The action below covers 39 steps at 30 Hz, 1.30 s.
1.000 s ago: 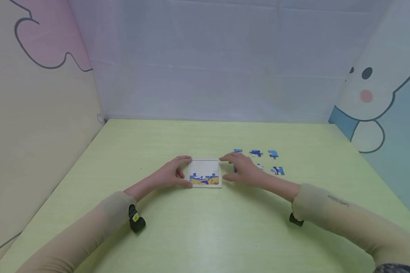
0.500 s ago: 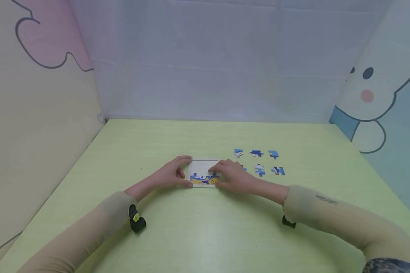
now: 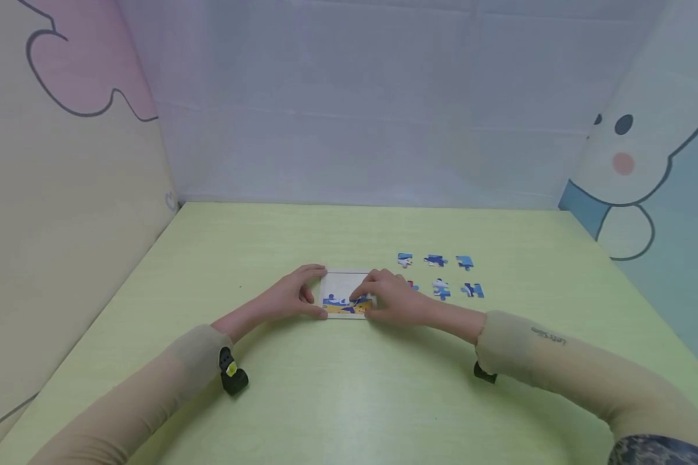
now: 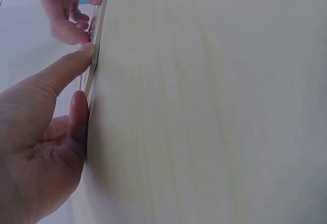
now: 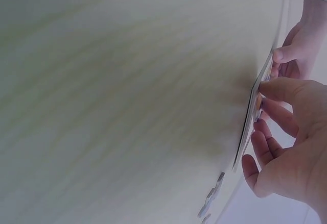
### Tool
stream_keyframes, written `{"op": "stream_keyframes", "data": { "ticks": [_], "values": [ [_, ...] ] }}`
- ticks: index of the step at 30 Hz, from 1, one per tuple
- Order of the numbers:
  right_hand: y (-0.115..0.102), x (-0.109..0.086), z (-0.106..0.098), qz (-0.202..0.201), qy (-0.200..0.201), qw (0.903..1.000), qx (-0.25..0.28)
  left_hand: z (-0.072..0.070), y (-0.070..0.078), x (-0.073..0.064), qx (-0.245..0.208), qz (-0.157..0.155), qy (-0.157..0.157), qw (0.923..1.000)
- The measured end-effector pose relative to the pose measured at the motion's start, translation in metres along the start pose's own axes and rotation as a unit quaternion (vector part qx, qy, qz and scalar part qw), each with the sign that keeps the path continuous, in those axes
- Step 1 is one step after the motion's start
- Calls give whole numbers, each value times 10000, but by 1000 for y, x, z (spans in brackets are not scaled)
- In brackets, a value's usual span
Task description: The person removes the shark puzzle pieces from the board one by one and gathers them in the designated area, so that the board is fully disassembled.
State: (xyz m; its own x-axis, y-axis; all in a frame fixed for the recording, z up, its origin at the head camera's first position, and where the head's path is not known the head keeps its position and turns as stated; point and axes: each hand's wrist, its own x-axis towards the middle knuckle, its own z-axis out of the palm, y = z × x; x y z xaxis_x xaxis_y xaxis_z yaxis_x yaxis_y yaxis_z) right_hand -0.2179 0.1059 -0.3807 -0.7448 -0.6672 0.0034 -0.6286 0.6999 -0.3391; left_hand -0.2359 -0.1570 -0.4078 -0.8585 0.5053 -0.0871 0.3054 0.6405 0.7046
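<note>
A small square jigsaw tray (image 3: 343, 282) with a pale frame lies on the table, blue and orange pieces along its near side. My left hand (image 3: 291, 297) holds the tray by its left edge, thumb at the near corner and forefinger at the far corner. My right hand (image 3: 398, 300) lies over the tray's right side. Its forefinger touches the fitted puzzle pieces (image 3: 340, 305) and its thumb rests at the near right corner. In the right wrist view the right hand's (image 5: 294, 127) other fingers hang loosely bent by the tray. No loose piece shows in it.
Several loose puzzle pieces lie right of the tray in two rows, among them a blue piece (image 3: 465, 262) and a blue-and-white piece (image 3: 441, 289). One piece (image 3: 413, 285) is partly hidden behind the right hand. Cloth walls (image 3: 349, 103) stand behind and beside the table (image 3: 349, 394).
My right hand has moved left from beside the tray onto its right side, and its forefinger has come down toward the fitted pieces. The left hand and the tray have stayed in place.
</note>
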Motion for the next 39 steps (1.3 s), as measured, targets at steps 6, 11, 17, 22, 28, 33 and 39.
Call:
{"op": "stream_keyframes", "data": {
  "ticks": [6,11,17,22,28,33,39],
  "values": [
    [-1,2,-2,-175,-13,9997,159,0,0,1,23,0,-27,10000],
    [-3,5,-7,-135,-273,9992,243,0,-1,1,22,10,-22,10000],
    [-3,9,-13,-1,-609,9979,232,0,0,2,22,57,-11,10000],
    [-2,6,-8,201,-331,9985,387,0,1,1,-11,21,-6,10000],
    [1,-9,-2,307,239,9972,633,0,3,0,59,-34,-15,10000],
    [6,-21,-1,285,483,9961,685,0,4,-1,100,-31,-7,9999],
    [12,-35,-3,289,541,9948,811,0,4,-1,70,-5,-11,10000]
  ]
}}
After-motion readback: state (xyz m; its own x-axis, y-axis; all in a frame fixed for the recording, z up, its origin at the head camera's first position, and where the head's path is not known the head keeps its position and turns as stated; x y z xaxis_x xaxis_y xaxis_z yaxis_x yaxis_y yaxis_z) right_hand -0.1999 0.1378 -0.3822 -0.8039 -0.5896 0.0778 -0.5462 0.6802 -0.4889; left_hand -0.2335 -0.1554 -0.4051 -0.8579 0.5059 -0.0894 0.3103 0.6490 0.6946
